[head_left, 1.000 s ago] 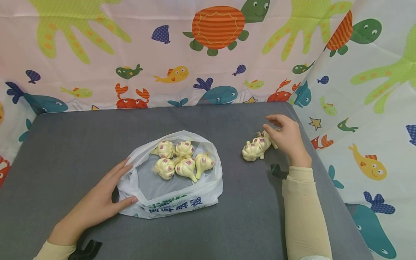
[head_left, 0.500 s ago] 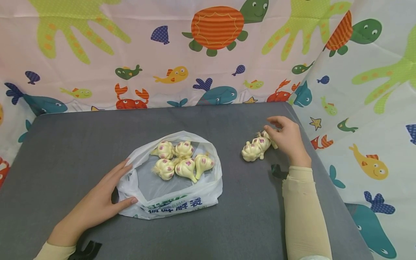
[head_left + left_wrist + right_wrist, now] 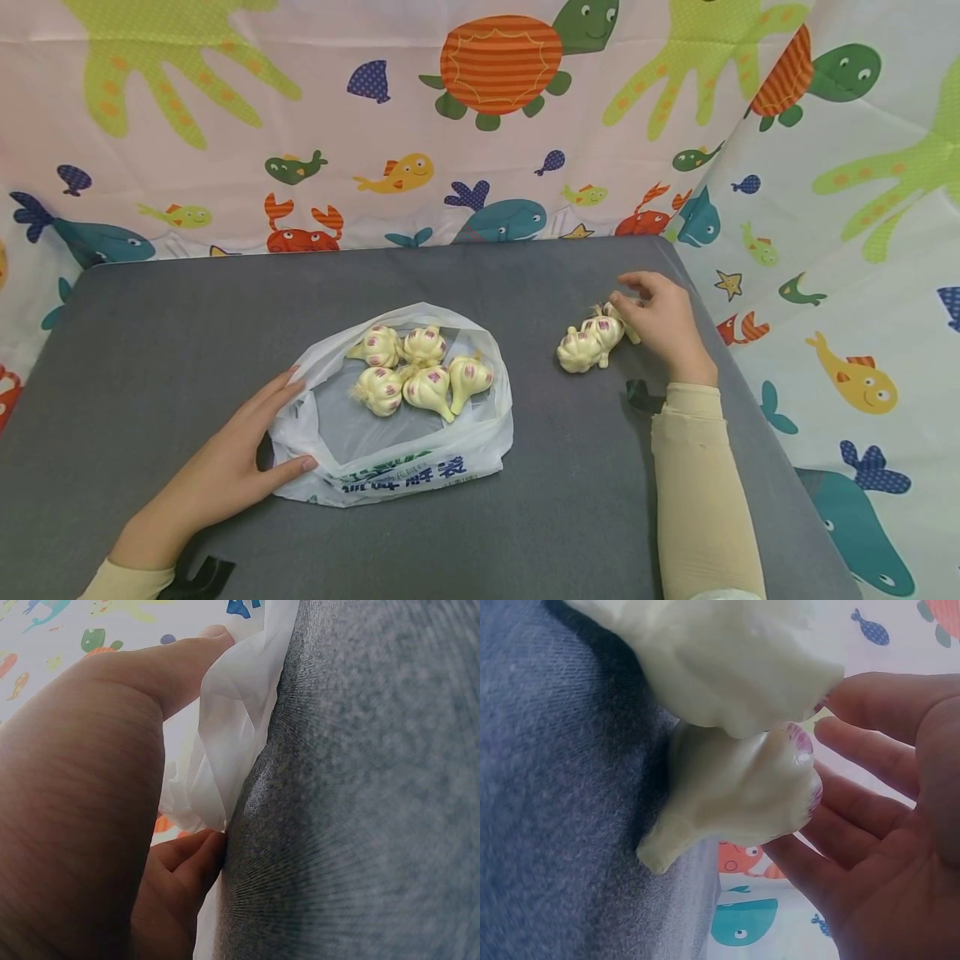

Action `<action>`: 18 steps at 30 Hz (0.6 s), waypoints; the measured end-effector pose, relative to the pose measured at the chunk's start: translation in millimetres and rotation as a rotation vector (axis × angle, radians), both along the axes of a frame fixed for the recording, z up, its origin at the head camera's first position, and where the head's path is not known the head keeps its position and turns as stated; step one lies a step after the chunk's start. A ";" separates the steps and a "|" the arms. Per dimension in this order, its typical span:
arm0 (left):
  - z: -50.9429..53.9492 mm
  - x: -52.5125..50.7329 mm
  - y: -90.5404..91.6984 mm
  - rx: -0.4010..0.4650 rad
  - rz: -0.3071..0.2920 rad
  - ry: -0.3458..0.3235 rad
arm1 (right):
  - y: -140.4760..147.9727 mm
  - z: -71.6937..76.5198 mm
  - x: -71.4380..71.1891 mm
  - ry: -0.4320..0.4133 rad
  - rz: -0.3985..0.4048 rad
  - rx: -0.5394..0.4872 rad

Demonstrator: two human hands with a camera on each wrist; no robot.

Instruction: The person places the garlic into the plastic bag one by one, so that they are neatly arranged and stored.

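A white plastic bag (image 3: 315,475) with printed lettering stands with its mouth spread wide, and several garlic bulbs (image 3: 428,389) lie inside it. Against its left side rests my left hand (image 3: 232,458), thumb toward the front and fingers toward the back. The left wrist view has the thumb on the bag's crinkled plastic (image 3: 232,712). To the right, a short row of garlic bulbs (image 3: 581,348) lies on the table. My right hand (image 3: 660,321) hovers over the far end of that row. In the right wrist view its loosely bent fingers are beside a garlic bulb (image 3: 735,780), contact being unclear.
The table has a grey cloth cover (image 3: 525,533). Behind it and along its right side hangs a curtain (image 3: 322,100) printed with sea animals. A black strap piece (image 3: 198,579) shows under the left wrist, another black piece (image 3: 643,397) beside the right wrist.
The fingers of my right hand have dipped slightly toward the garlic bulbs. My left hand, the bag and the bulbs look the same as before.
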State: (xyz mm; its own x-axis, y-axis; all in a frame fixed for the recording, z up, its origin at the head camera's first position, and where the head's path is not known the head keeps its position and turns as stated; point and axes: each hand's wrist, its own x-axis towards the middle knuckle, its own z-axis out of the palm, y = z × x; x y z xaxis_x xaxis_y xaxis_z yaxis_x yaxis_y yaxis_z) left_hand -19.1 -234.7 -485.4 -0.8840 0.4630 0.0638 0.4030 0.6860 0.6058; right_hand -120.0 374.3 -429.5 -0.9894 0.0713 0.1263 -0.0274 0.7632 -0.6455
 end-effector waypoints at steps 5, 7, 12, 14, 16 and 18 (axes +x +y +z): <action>0.2 0.3 0.0 -0.010 0.000 0.011 | 2.0 -2.9 0.1 -0.021 -0.002 -0.004; 0.3 0.4 -0.2 -0.012 -0.001 0.013 | 2.3 -3.6 0.1 -0.034 -0.001 -0.004; 0.3 0.0 -0.4 -0.011 -0.001 0.009 | 3.1 -5.2 -1.0 -0.063 -0.003 0.006; 0.3 -0.1 -0.3 -0.011 -0.002 0.007 | 3.7 -5.8 -1.4 -0.071 -0.005 0.009; 0.3 -0.1 -0.2 -0.011 -0.003 0.010 | 4.2 -6.4 -1.7 -0.080 -0.007 0.010; 0.6 -0.1 0.0 -0.011 -0.004 0.012 | 4.7 -6.9 -1.8 -0.088 -0.010 0.010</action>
State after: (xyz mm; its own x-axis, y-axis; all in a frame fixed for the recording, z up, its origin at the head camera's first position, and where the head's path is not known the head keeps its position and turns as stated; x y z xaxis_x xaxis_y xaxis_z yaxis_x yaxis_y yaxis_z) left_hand -19.3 -234.7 -484.8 -0.8815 0.4671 0.0697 0.4131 0.6910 0.5932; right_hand -121.8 379.0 -436.4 -0.9960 0.0805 0.0393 0.0370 0.7696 -0.6374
